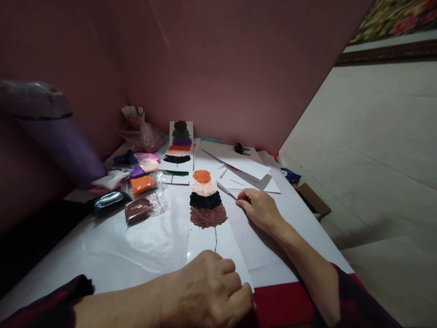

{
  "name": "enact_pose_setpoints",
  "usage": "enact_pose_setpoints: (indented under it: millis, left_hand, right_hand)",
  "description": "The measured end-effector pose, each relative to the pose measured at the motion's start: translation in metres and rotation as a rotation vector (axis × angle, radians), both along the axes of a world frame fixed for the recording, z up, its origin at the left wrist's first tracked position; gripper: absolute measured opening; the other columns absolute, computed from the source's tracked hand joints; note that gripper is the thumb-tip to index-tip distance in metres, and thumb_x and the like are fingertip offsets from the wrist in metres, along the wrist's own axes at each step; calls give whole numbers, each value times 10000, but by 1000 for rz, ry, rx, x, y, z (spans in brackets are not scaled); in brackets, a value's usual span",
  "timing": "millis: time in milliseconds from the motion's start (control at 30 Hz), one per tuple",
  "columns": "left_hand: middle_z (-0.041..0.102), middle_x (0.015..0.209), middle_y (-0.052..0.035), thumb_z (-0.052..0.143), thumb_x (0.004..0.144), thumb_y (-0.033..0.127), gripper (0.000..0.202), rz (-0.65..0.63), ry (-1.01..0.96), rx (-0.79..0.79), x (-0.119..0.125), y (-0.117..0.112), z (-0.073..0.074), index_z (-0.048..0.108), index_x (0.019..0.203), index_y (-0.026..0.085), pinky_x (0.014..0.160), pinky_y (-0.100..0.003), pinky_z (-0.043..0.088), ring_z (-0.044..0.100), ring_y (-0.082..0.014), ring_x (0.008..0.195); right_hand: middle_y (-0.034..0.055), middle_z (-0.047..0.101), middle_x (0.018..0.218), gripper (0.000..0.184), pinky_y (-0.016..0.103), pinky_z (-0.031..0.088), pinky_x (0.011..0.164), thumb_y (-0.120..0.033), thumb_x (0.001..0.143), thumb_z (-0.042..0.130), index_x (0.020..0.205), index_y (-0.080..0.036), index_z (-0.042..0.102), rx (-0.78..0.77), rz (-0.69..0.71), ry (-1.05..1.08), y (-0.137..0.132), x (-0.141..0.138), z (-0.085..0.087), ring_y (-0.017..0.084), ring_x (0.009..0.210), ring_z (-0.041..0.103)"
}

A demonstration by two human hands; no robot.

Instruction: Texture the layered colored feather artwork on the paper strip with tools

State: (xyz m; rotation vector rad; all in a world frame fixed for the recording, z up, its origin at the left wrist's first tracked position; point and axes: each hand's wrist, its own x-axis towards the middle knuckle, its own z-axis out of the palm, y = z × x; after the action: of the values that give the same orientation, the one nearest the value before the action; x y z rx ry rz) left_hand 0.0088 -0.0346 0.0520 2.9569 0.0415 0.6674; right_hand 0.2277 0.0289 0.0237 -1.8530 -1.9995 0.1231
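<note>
Resting nearest the camera, the left hand (pixel 213 287) is curling over the near end of a banded paper strip (pixel 208 214) by the table's near edge, its fingers bent and lying together; whether they are gripping the paper, I cannot tell. Behind everything, a dull pink wall (pixel 218 68) is rising past the far edge of the white-covered table (pixel 119 248). A purple cylinder (pixel 64 141) is looming at the table's left edge, looking tilted. From the right edge the right hand (pixel 261 207) is reaching in, thumb and forefinger together. Ahead of the left hand, the strip is running from the near edge toward the table's middle, carrying orange, pale pink, black and brown bands from far to near, with a thin dark line trailing below the brown. Loose white sheets (pixel 249 166) are overlapping toward the far right corner. Near the far edge, a second banded card (pixel 180 146) is showing, and a clear bag (pixel 148 136) is slumping by the far left corner. Toward the left edge, a black packet (pixel 111 202), a brown packet (pixel 139 209) and an orange packet (pixel 142 184) are clustering. Smallest, a thin metal tool (pixel 225 189) is being clamped at its near end by the right fingertips, its far end sitting just beside the strip
</note>
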Motion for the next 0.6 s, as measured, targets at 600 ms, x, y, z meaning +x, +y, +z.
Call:
enact_pose_setpoints:
  millis: [600]
  left_hand:
    - [482, 480, 16, 494, 940, 165, 312, 188, -343, -75, 11, 5, -32, 560, 634, 158, 387, -314, 246, 365, -129, 420]
  right_hand:
    - [25, 637, 705, 72, 281, 426, 541, -233, 893, 520, 870, -186, 569, 147, 105, 492, -13, -8, 1, 164, 588, 571]
